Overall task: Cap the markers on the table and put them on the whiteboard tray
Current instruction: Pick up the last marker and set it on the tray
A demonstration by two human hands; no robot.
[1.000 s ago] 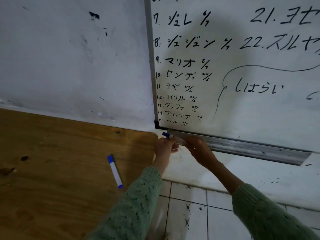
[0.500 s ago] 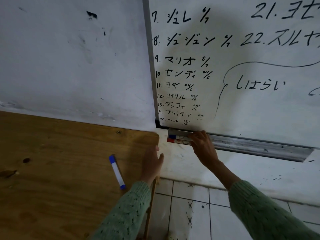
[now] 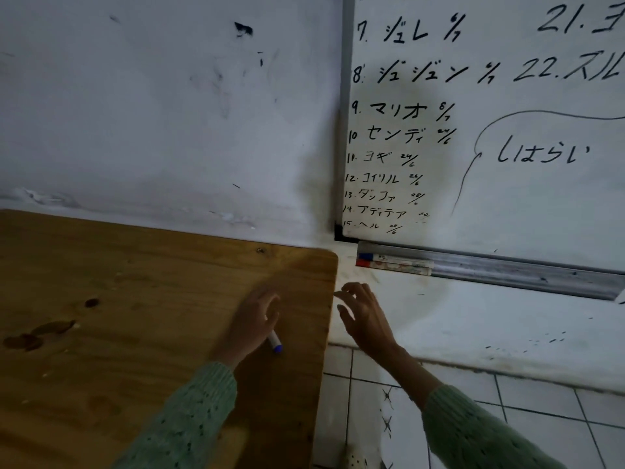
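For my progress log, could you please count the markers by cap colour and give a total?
Blue-capped markers: 2, one on the whiteboard tray at and one on the table under the left hand at
Red-capped markers: 1, on the tray
Total: 3

The bench (image 3: 135,316) fills the lower left of the frame, the whiteboard (image 3: 490,130) the upper right. Along the whiteboard's lower edge runs the tray (image 3: 524,272), with two markers (image 3: 392,262) lying side by side at its left end. A third marker (image 3: 275,343) lies on the bench near its right edge.
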